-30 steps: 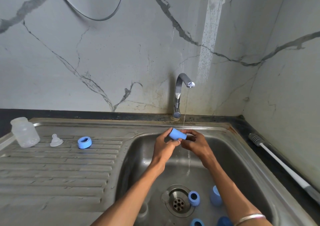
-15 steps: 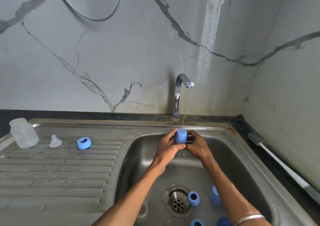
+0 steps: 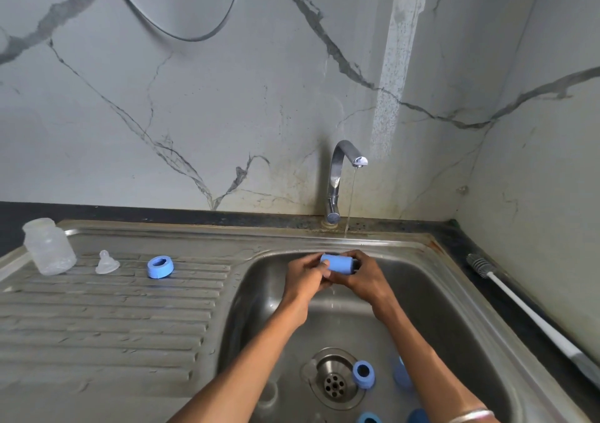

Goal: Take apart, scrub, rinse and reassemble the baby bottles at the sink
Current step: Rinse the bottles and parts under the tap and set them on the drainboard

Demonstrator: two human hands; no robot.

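Hands [image 3: 337,276] have turned blue cap [image 3: 339,264] from upright to sideways.

soft, even daylight filled the frame, with no hard shadows.
a pale, speckled band of light ran down the marble wall [image 3: 292,97] above the tap [image 3: 341,179], whose chrome carried a small glare. the steel sink [image 3: 454,292] gave dull reflections. the wide lens bowed the counter edge [image 3: 162,211] and the wall corner. both forearms and the basin bottom were smeared with motion blur; the wall stayed sharp.
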